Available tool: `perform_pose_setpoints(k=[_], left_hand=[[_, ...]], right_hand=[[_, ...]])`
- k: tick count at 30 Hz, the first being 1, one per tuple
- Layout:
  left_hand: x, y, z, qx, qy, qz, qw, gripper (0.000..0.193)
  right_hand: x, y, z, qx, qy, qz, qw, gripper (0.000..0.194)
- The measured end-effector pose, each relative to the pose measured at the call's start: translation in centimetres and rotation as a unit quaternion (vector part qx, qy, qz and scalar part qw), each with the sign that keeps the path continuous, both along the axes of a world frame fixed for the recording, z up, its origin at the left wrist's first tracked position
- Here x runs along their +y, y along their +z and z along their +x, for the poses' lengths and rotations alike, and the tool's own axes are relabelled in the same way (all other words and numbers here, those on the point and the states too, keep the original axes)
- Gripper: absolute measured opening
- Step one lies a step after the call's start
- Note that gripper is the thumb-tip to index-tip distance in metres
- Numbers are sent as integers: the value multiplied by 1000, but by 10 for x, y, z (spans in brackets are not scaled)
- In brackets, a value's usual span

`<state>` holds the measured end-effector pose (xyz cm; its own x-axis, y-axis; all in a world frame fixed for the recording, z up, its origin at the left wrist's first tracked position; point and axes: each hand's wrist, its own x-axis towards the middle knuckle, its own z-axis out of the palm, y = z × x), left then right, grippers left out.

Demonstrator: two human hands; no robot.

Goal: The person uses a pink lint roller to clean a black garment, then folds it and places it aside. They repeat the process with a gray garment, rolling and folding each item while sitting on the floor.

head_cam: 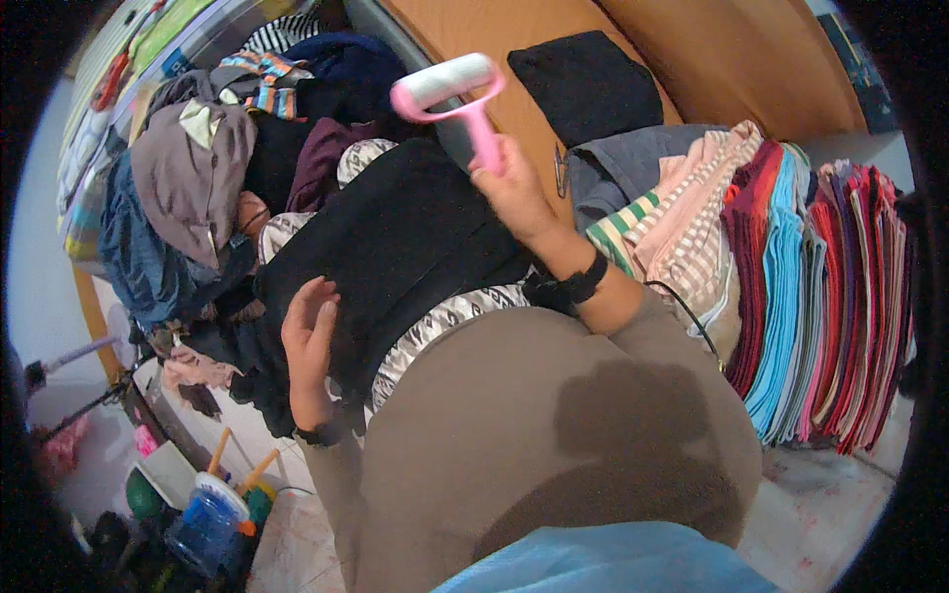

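Note:
My right hand (511, 185) grips the pink handle of a lint roller (452, 85), whose white roll is held up above the lap. Across my lap lies a black folded cloth (393, 237), over a white fabric with a grey pattern (452, 315). My left hand (310, 333) rests at or just above the left part of the black cloth, fingers slightly bent and nothing seen in them; whether it touches the cloth I cannot tell. Another folded black cloth (586, 85) lies on a brown wooden surface (534, 30), beyond my right hand.
A heap of mixed clothes (193, 170) stands at the left. At the right are pink checked cloth (682, 237), a dark grey garment (630, 159) and tall stacks of folded fabric (778, 296). A clear blue container (211, 522) is on the lower left.

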<state>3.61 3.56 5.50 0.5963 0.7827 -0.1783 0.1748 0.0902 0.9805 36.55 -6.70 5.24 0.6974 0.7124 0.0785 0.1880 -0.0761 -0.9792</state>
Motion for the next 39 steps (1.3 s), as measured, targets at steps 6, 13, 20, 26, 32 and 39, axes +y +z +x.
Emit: perform_pose_setpoints(k=[6,13,20,26,32,39], left_hand=[[18,-14,20,134,-66,225,963,28],[10,-15,25,142,-69,306,939,24],[27,3,43,149,-157,427,878,21],[40,-12,58,153,-179,501,833,19],[33,-20,51,174,-163,508,828,21],[30,-22,39,138,-139,504,841,21]], right_hand=[[-37,-6,44,91,-182,20,979,27],[-70,-10,29,94,-136,-65,984,24],[-99,86,19,-36,-110,-82,990,30],[-164,254,21,-444,-263,-42,856,19],[-287,400,91,-608,-490,-63,621,30],[-390,408,151,-501,-549,-419,522,47]])
